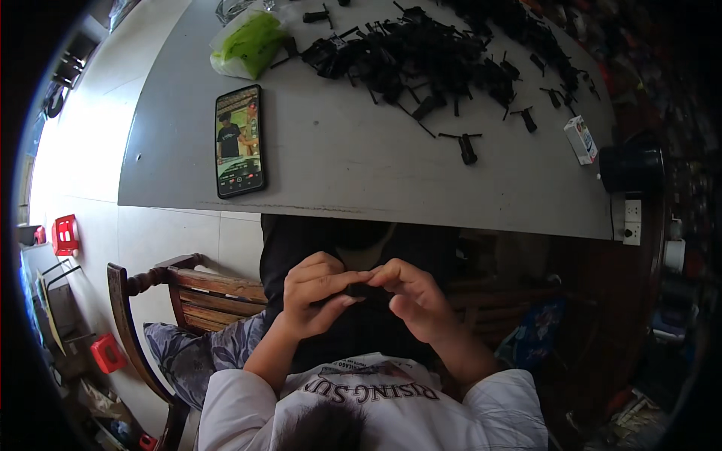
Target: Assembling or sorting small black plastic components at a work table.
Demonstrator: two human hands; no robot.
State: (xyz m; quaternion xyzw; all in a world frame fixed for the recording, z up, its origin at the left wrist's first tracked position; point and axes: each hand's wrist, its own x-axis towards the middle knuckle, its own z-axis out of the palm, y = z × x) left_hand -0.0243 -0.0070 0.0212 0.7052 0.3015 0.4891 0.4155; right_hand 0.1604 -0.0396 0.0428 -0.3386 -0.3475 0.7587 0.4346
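While both hands pinch a small black part, the plastic bag holds green pieces.

Phone on table at left, plastic bag behind it, heap of plastic parts at right, small box by right edge.
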